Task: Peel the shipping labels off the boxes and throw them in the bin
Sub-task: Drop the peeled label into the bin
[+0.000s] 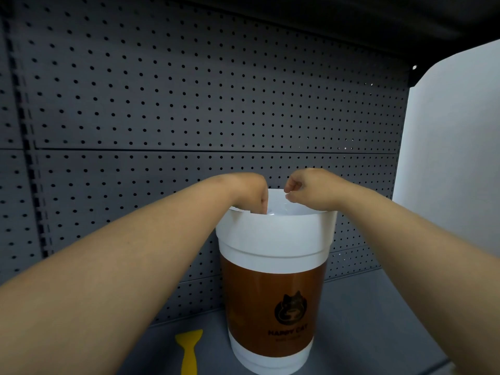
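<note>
A bin (273, 239) shaped like a large coffee cup stands on the shelf, white with a brown band and a cat logo. Both my arms reach over its open top. My left hand (251, 190) bends down at the wrist and its fingers dip inside the rim, hidden from view. My right hand (305, 188) hovers just above the far rim with fingers curled and fingertips pinched together, and I see nothing between them. No label or box with a label shows in this view.
A yellow plastic scraper (189, 347) lies on the grey shelf surface (365, 320) to the left of the bin. A dark pegboard wall (189, 104) rises right behind. A white panel (446, 144) stands at the right.
</note>
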